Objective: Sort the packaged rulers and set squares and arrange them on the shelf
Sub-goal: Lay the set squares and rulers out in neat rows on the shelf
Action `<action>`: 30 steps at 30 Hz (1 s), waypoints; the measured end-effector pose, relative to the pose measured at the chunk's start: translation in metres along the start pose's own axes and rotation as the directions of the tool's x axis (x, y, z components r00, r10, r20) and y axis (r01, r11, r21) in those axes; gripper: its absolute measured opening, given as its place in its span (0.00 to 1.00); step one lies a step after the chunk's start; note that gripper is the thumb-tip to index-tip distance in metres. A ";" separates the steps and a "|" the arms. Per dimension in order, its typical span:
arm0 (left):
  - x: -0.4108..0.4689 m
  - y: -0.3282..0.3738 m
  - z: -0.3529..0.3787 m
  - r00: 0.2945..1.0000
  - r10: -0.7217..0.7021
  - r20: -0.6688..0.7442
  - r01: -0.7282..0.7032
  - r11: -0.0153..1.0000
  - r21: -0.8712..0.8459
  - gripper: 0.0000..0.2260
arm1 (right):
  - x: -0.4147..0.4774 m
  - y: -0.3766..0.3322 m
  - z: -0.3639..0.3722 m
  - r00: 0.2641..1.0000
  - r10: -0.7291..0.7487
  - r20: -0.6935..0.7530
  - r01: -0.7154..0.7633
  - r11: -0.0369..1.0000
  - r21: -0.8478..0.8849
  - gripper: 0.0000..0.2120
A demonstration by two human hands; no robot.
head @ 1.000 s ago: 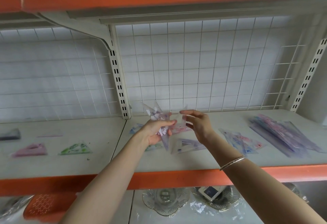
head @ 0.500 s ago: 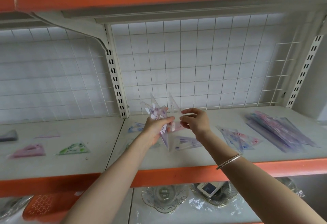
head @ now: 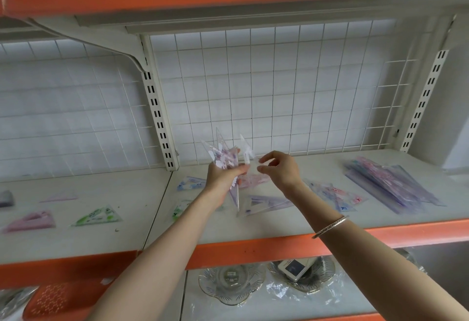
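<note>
Two grips meet above the shelf point(head: 266, 229) in the head view, the only one I have. The left grip point(head: 223, 177) clasps a fanned bundle of packaged set squares point(head: 223, 158), tips pointing up, held clear of the shelf. The right grip point(head: 281, 171) hangs just beside that bundle, released, with thumb and forefinger parted and nothing between them; I cannot tell whether a fingertip brushes the nearest clear packet. A bracelet point(head: 330, 226) sits on the right wrist. Under the grips a purple set square point(head: 266, 202) lies flat on the shelf, and a blue set square point(head: 191, 183) lies near the upright. A pile of packaged rulers point(head: 390, 183) lies at the far right. On the left bay lie a green set square point(head: 97, 216) and a pink set square point(head: 30, 221), well apart from the bundle. Glass dishes point(head: 231, 282) stand on the level below.
</note>
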State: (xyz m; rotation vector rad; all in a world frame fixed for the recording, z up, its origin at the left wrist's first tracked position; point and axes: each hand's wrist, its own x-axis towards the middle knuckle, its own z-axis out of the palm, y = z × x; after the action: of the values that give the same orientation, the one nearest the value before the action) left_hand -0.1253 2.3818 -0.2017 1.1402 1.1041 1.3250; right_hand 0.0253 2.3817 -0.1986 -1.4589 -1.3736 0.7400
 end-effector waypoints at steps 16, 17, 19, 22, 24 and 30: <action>0.019 0.014 0.027 0.980 -0.164 0.114 0.178 0.976 -0.123 0.22 | 0.021 0.002 -0.044 0.966 0.172 0.192 -0.253 0.775 0.579 0.08; 0.020 0.013 0.027 0.980 -0.172 0.103 0.185 0.974 -0.132 0.21 | 0.022 0.003 -0.047 0.965 0.176 0.194 -0.257 0.780 0.570 0.09; 0.024 0.011 0.027 0.976 -0.193 0.096 0.206 0.968 -0.143 0.20 | 0.025 0.003 -0.052 0.960 0.193 0.203 -0.273 0.813 0.515 0.09; 0.028 0.010 0.029 0.971 -0.223 0.084 0.234 0.961 -0.147 0.19 | 0.030 0.005 -0.058 0.955 0.174 0.239 -0.260 0.878 0.402 0.10; 0.030 0.011 0.033 0.967 -0.240 0.080 0.250 0.957 -0.145 0.19 | 0.032 0.006 -0.063 0.946 0.132 0.297 -0.231 0.916 0.328 0.11; 0.035 0.009 0.048 0.954 -0.261 0.149 0.278 0.955 -0.103 0.19 | 0.041 0.014 -0.061 0.974 0.000 0.228 -0.005 1.000 0.024 0.10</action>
State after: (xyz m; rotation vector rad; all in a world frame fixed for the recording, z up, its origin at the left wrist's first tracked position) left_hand -0.0802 2.4176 -0.1849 0.9362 1.0247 1.0714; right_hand 0.0936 2.4079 -0.1823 -1.3893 -1.5304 0.9463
